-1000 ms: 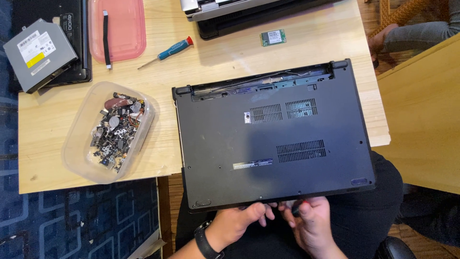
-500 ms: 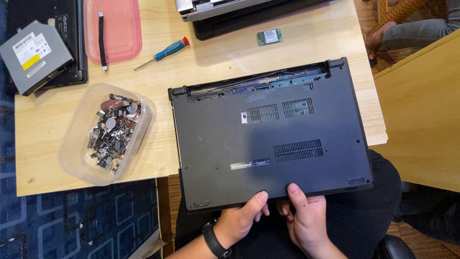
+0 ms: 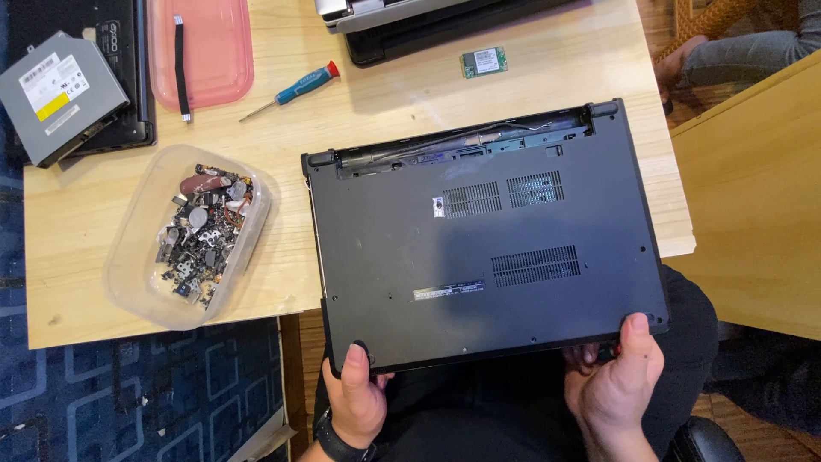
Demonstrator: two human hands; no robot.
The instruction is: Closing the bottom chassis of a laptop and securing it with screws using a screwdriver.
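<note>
Spread apart since a second ago: both hands, then bunched at the middle of the near edge, now out at the two near corners of the upturned black laptop point(image 3: 483, 248). Left hand point(image 3: 357, 400) clamped on the near-left corner, thumb on the bottom panel, fingers hidden beneath. Right hand point(image 3: 617, 387) clamped likewise at the near-right corner, thumb on top. Probably held wide like this for an even hold on the broad shell, its near edge jutting past the wooden table point(image 3: 77, 257) and over the lap. Laptop underside up, vents showing, hinge edge away and its long slot open with wiring exposed.

Set aside on the left, within reach but clear of the shell: a clear plastic tub point(image 3: 184, 235) of small dark parts and screws. Further back, a blue-handled screwdriver point(image 3: 291, 90), a pink tray point(image 3: 201, 47) with a black strip in it, a grey optical drive point(image 3: 56, 94) resting on another dark device, a small green circuit card point(image 3: 484, 62), and more laptops stacked at the far edge.

Otherwise unchanged from before apart from a slight shift of view: laptop and table items in the same places.
</note>
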